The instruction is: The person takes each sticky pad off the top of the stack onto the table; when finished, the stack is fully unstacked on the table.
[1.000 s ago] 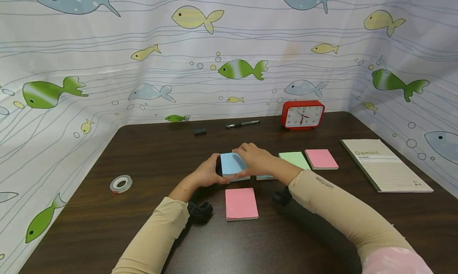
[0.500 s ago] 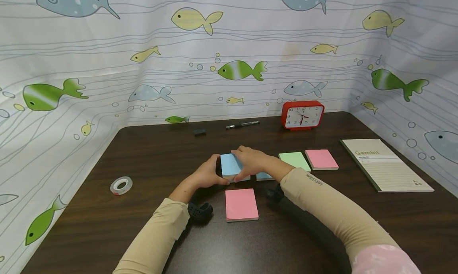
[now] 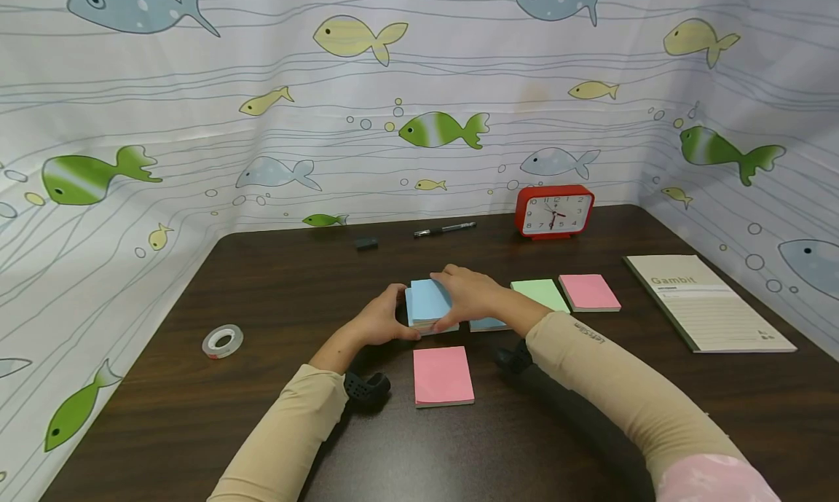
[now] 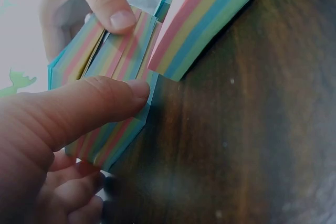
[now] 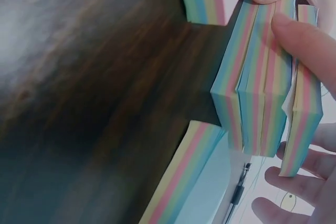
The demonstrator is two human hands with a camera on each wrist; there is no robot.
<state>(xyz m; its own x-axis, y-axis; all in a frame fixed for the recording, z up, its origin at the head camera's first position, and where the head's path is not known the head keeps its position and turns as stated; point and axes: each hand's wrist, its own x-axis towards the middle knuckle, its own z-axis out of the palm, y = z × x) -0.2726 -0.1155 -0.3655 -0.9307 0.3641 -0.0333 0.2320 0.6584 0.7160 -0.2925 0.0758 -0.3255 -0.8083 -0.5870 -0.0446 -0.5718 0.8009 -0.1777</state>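
Note:
A stack of sticky note pads (image 5: 252, 85), striped in several colors along its sides, stands near the middle of the table. My left hand (image 3: 376, 318) grips its left side, with the thumb at the near face. On top sits a blue-faced sticky note pad (image 3: 429, 300), offset to the right and parted by a gap from the pads below. My right hand (image 3: 468, 294) pinches this top pad between thumb and fingers. Just in front of the stack lies a pink sticky note pad (image 3: 443, 377). Another blue pad (image 3: 486, 324) is partly hidden behind my right hand.
Right of the stack are a green pad (image 3: 540, 295) and a second pink pad (image 3: 589, 292). A notebook (image 3: 711, 305) lies farther right. At the back stand a red clock (image 3: 556, 212), a pen (image 3: 446, 229) and a small black block (image 3: 366, 244). A tape roll (image 3: 223, 341) lies left.
The top blue pad has shifted slightly right and up off the pads beneath, together with my right hand. My left hand has stayed in place on the stack.

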